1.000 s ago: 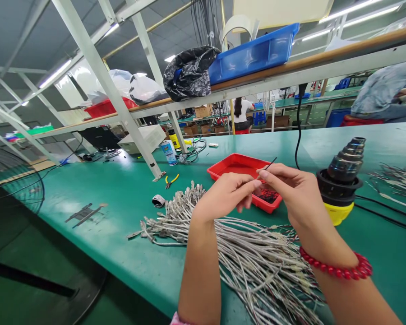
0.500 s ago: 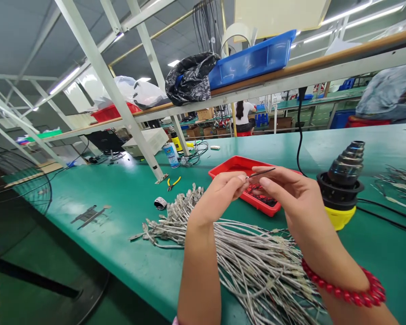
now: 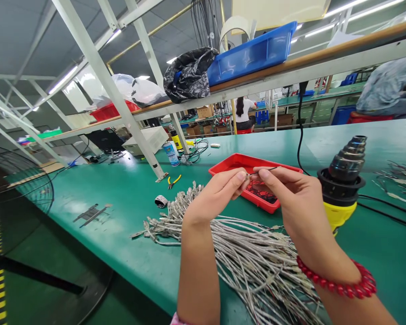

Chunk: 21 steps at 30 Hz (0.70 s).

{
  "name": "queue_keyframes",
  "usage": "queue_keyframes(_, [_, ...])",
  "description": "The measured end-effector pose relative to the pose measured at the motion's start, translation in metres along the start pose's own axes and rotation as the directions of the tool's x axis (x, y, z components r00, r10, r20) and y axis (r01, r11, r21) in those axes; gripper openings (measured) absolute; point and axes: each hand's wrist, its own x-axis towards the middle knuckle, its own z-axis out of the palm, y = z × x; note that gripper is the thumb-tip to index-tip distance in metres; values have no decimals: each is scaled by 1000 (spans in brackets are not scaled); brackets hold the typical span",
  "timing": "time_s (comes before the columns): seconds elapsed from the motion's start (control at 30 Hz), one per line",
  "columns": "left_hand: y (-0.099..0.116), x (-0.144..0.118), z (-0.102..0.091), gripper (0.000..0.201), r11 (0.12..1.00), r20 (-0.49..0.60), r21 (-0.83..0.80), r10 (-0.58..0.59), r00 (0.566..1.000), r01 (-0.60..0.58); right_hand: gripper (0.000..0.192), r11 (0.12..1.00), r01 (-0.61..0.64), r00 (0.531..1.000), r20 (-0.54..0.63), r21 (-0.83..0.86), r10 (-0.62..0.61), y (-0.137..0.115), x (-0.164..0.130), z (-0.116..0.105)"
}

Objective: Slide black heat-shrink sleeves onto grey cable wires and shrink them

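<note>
My left hand (image 3: pixel 216 194) and my right hand (image 3: pixel 287 194) meet above a big bundle of grey cables (image 3: pixel 243 253) on the green table (image 3: pixel 115 216). Both pinch one thin dark piece of tubing (image 3: pixel 265 170), which lies nearly level between the fingertips. A grey cable runs from my left hand down toward the bundle. Behind the hands is a red tray (image 3: pixel 237 160) with small dark pieces in it. A red bead bracelet circles my right wrist.
A heat gun (image 3: pixel 345 180) with a yellow base stands upright at the right, its black cord trailing. Yellow-handled pliers (image 3: pixel 172 181), a tape roll (image 3: pixel 160 201) and a spray can (image 3: pixel 171 153) lie further back. A shelf above carries a blue bin (image 3: pixel 253 54). Other people work behind.
The thin dark tubing tipped from pointing up and right to lying nearly level. Both hands shifted slightly left and closer together.
</note>
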Motion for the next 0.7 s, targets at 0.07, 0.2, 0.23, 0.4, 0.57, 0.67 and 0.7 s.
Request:
queue_keyframes(0.07, [0,0,-1,37,1000,3,18,1,1000,-1,6,1000,-3,1000,-2,11,3,1,0,1])
queue_keyframes(0.2, [-1,-1,-3,35,998,62,-59,-35,997,39,10,1000,-23,1000,-12,19,23,3,1,0])
queue_keyframes(0.23, [-2,0,-3,35,997,67,-69,-40,997,44,13,999,-33,999,-20,28,34,3,1,0])
queue_keyframes(0.4, [-7,8,-1,37,1000,-96,-10,19,995,-20,43,980,-145,989,26,133,143,18,-2,12])
queue_keyframes(0.57, [-6,15,12,39,995,-225,101,18,974,5,83,929,-328,903,347,172,254,29,-21,37])
queue_keyframes(0.67, [0,21,28,40,991,-261,131,66,963,-32,82,930,-325,918,293,173,266,17,-25,39])
queue_keyframes(0.7, [3,25,33,40,989,-278,132,97,956,-62,76,935,-314,925,275,164,262,10,-24,35])
